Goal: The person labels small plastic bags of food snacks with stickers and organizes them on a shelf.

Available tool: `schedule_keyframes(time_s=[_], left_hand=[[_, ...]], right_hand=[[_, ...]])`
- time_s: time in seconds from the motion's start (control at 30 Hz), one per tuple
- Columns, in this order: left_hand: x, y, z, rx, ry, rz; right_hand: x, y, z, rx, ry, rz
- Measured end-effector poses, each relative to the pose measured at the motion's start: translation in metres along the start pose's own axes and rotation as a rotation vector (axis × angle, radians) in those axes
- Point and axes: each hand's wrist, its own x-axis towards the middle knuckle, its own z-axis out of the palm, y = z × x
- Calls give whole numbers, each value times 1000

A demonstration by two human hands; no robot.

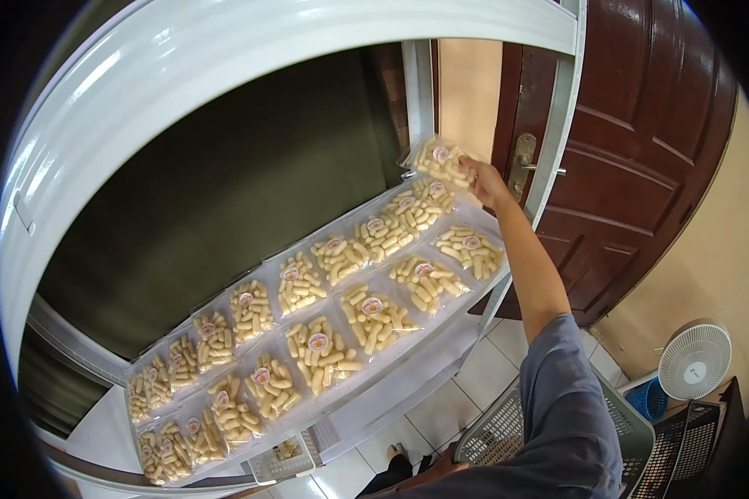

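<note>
The right hand [488,181] is pinching the right-hand edge of a clear bag of pale, finger-shaped pieces [441,158], the thumb and fingers closing on the plastic and the round label facing up. This bag is lying at the far right end of the white shelf [451,319], beyond the last labelled bag of the back row [438,193]; whether it is resting on its neighbour or hanging just above cannot be told. A front row, ending at another labelled bag [471,246], is running alongside. The left hand [446,462] is reaching the rim of a grey basket [493,434] low beside the body; its fingers are largely hiding, so their grip cannot be told. The step in hand is apparently one of positioning the bag at the row's end; the next move is probably calling for level support and a gentle loosening, without dragging the neighbouring bag.
</note>
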Motion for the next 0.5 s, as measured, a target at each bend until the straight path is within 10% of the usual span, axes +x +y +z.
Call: schedule_keyframes(time_s=[0.27,0.33,0.5], left_hand=[[-26,9,16,145,-14,18],[-36,33,16,200,-29,319],[-33,22,21,369,121,324]], right_hand=[[-90,-32,13,-99,-67,-153],[-125,-30,10,-123,-54,-148],[-230,12,-15,346,99,-440]])
